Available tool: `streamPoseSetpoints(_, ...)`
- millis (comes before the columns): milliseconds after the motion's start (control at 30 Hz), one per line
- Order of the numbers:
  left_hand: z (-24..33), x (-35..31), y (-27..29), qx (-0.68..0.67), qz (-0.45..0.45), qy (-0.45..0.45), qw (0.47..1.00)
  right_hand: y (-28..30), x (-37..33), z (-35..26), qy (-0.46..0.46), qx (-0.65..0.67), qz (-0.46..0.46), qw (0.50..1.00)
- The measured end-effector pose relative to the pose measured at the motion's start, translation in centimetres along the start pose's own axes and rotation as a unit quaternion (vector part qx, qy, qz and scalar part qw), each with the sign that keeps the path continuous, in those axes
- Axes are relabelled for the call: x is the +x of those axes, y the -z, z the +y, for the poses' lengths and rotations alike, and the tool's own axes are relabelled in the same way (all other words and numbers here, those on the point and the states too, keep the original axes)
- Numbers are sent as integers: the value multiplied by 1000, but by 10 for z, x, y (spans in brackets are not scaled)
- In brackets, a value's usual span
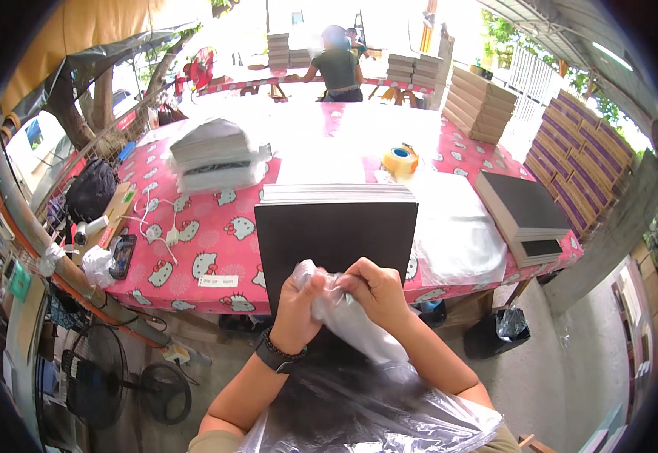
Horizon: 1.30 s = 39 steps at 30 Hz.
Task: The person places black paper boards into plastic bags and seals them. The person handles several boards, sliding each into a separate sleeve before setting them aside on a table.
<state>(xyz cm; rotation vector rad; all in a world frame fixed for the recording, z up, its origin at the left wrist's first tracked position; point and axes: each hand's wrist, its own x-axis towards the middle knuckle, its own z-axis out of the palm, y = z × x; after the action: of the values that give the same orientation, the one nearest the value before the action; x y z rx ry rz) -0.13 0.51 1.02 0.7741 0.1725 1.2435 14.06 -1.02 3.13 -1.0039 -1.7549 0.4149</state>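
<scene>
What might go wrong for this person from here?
The thin clear plastic might tear or crease, since the left hand and right hand both pinch it. The black-topped stack lies at the near edge of the pink-covered table, close to those hands, so a careless bump might nudge it askew.

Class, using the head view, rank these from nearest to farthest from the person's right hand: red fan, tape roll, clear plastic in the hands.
1. Clear plastic: nearest, pinched in the right hand.
2. Tape roll: ahead, on the table.
3. Red fan: farthest, beyond the table, toward the left.
</scene>
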Motion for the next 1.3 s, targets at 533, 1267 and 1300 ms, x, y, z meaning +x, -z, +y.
streamPoseSetpoints(533,0,-1,20,136,89,42,986,-4,0,4,-65,-1,-14,998)
streamPoseSetpoints(1267,14,-5,12,110,44,52,992,3,0,-3,-75,57,-76,993)
streamPoseSetpoints(1300,14,-6,12,94,10,76,993,2,-1,-4,-39,3,-69,997)
